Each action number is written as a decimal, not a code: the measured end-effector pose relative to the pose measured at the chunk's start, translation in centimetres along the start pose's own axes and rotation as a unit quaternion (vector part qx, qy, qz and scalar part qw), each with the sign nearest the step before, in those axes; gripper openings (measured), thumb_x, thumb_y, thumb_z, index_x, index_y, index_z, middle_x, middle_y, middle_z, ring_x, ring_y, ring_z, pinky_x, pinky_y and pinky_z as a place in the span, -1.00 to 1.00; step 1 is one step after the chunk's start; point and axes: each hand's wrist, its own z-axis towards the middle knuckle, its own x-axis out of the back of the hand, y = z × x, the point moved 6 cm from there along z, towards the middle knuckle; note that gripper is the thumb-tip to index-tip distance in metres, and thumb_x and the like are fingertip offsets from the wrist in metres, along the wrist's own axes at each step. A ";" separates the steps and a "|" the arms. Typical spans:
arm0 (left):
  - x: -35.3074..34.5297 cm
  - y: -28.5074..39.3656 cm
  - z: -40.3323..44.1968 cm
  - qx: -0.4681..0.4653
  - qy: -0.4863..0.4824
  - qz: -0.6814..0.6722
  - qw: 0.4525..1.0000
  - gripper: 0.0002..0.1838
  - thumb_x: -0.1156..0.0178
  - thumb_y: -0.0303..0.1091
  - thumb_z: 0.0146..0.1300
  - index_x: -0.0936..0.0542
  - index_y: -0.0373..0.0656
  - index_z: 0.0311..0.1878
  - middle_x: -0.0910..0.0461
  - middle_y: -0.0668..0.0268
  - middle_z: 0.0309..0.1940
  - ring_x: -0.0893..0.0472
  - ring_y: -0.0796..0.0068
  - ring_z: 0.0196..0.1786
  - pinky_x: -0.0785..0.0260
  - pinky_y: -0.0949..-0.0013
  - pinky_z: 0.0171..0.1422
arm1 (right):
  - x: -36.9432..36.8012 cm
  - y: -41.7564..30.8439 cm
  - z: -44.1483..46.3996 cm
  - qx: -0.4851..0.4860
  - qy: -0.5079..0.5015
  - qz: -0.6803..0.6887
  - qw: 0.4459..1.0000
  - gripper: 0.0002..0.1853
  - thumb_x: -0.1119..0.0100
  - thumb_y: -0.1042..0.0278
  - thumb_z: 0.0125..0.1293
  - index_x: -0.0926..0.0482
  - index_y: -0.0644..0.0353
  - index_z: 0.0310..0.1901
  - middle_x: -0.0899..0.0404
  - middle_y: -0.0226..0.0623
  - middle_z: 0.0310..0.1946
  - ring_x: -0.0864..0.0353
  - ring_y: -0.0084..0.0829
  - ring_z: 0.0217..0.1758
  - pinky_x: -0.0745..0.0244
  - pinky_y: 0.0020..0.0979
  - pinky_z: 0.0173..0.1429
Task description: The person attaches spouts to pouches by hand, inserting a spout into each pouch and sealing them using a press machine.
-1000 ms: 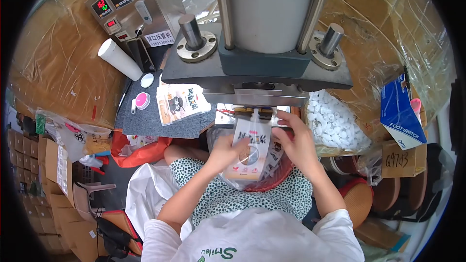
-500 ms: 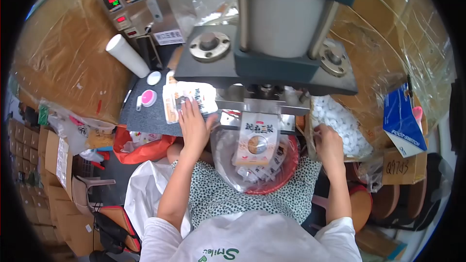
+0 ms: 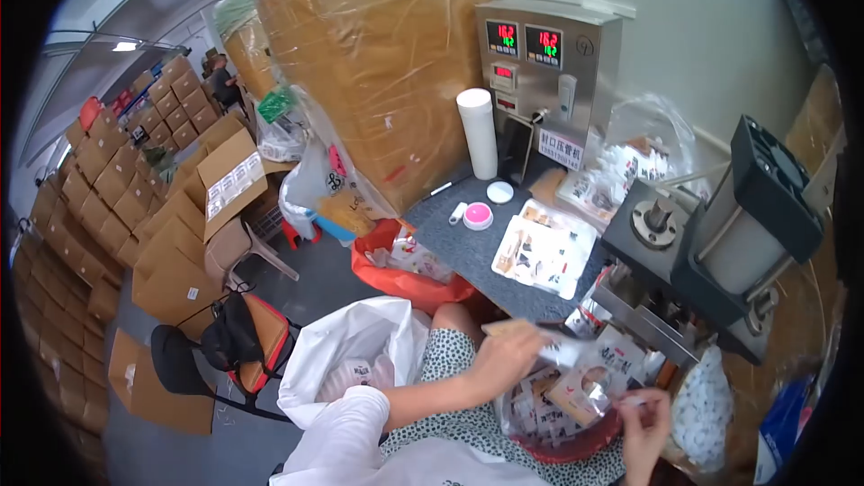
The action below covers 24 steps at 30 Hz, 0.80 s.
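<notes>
My left hand [image 3: 513,358], smeared by motion, is closed on a pale printed pouch [image 3: 565,351] above the basket. My right hand [image 3: 643,421] pinches a small white cap [image 3: 635,401] at the basket's right side; its exact shape is hard to make out. Between my hands, a printed pouch [image 3: 580,389] with a round window slants below the machine's front. Beneath it, a red basket [image 3: 562,452] lined with clear plastic holds many printed pouches. A stack of printed pouches [image 3: 546,250] lies on the grey tabletop [image 3: 450,238].
A sealing machine [image 3: 733,243] stands at the right, its control box [image 3: 549,63] behind. A bag of white caps [image 3: 704,409] sits right of the basket. Left are a white sack [image 3: 310,378], a red bag [image 3: 405,279] and a chair [image 3: 261,342]. A pink-topped jar [image 3: 478,215] stands on the tabletop.
My view has swung left. My left hand has left the tabletop stack and come over the basket with a pouch. My right hand has moved from the white caps to the basket's right side.
</notes>
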 end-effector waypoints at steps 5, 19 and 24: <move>-0.6 2.7 -0.3 -0.075 -0.060 -0.064 0.993 -0.72 -0.26 -0.51 0.09 -0.61 -0.16 -0.07 -0.60 0.22 -0.25 -0.66 0.15 -0.14 -0.53 0.17 -0.10 | -3.5 -3.6 -0.6 0.110 -0.018 -0.191 0.975 -0.81 -0.30 0.34 0.35 -0.61 0.26 -0.12 -0.67 -0.08 -0.21 -0.66 -0.12 -0.12 -0.51 -0.26 0.03; -3.1 3.1 -2.7 -0.066 -0.136 -0.128 0.980 -0.79 -0.23 -0.41 0.19 -0.57 -0.15 -0.09 -0.58 0.22 -0.27 -0.65 0.11 -0.15 -0.52 0.14 -0.17 | -3.0 -1.3 -1.7 0.069 -0.006 -0.164 0.984 -0.70 -0.33 0.24 0.35 -0.61 0.29 -0.04 -0.69 -0.09 -0.16 -0.65 -0.24 -0.11 -0.52 -0.27 0.04; -8.7 1.1 -5.4 -0.032 -0.176 -0.154 0.972 -0.80 -0.21 -0.38 0.22 -0.56 -0.18 -0.11 -0.60 0.14 -0.27 -0.64 0.01 -0.16 -0.49 0.07 -0.13 | -3.1 -0.8 -1.8 0.038 -0.028 -0.133 0.990 -0.70 -0.31 0.27 0.36 -0.59 0.29 -0.02 -0.68 -0.06 -0.15 -0.65 -0.22 -0.07 -0.51 -0.25 0.06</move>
